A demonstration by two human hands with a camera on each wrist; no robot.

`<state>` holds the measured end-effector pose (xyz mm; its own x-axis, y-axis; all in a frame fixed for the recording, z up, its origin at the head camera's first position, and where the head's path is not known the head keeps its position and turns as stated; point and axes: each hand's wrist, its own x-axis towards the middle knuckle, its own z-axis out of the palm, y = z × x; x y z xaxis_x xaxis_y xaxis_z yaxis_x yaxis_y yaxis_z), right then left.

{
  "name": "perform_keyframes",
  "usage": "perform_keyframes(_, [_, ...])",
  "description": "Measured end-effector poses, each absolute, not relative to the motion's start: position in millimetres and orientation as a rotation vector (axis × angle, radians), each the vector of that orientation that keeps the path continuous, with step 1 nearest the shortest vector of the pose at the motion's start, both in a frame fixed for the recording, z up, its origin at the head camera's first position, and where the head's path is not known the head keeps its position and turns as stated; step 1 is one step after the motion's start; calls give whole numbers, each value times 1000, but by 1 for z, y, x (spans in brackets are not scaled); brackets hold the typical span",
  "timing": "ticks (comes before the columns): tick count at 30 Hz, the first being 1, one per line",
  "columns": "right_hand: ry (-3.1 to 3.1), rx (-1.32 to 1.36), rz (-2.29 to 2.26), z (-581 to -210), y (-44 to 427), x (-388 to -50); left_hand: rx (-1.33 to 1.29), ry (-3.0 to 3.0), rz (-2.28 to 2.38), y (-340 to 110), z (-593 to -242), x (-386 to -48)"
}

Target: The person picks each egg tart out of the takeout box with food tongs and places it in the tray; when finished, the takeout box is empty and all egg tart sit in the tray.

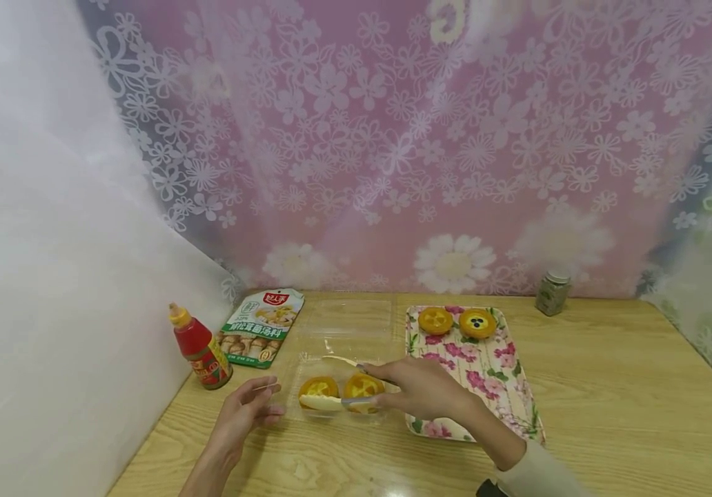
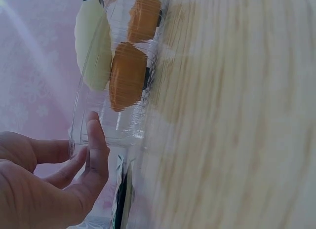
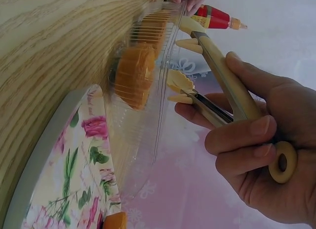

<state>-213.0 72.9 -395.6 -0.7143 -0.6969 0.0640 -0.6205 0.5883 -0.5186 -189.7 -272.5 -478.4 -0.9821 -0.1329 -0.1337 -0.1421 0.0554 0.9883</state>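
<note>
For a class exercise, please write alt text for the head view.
A person's right hand holds tongs over two tarts in a clear container, with the left hand beside it. At right, two more tarts sit on a floral tray; a red bottle and packet are at left.

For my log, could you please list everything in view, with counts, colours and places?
Wooden table: 1, light brown, beneath
Floral hanging backdrop: 1, pink and white, behind
Hanging sheet: 1, white, left
Tapered plastic bottle: 1, red, yellow cap, left
Flat printed pouch: 1, green and white, beside bottle
Hinged plastic box, open: 1, clear, centre
Rectangular floral tray: 1, cream and pink, right of box
Round tarts: 4, golden, two in box, two on tray
Small lidded jar: 1, greenish, far right
Metal tongs: 1, silver and cream, over boxed tarts
Unidentifiable item: 1, black, bottom edge
Long sleeve: 1, cream, right forearm
Left grip (bare hand): 1, by box
Right grip (bare hand): 1, around tongs
</note>
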Motion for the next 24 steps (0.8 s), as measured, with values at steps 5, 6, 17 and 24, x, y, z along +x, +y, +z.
perform_keyframes(5, [2680,-1071,-803,-397,67,-213,-285,2286,2127,-273,-478,-189])
perform_keyframes(6, [2687,-1056,-808,-398,66,-212,-285,2286,2126,-273,-478,-189])
perform_keyframes(17, [2752,-976,-820,-402,59,-212,-280,2273,2124,-273,-477,-188])
perform_keyframes(24, [2668,-1004,-856,-400,57,-215,-274,2280,2122,-273,-478,-188])
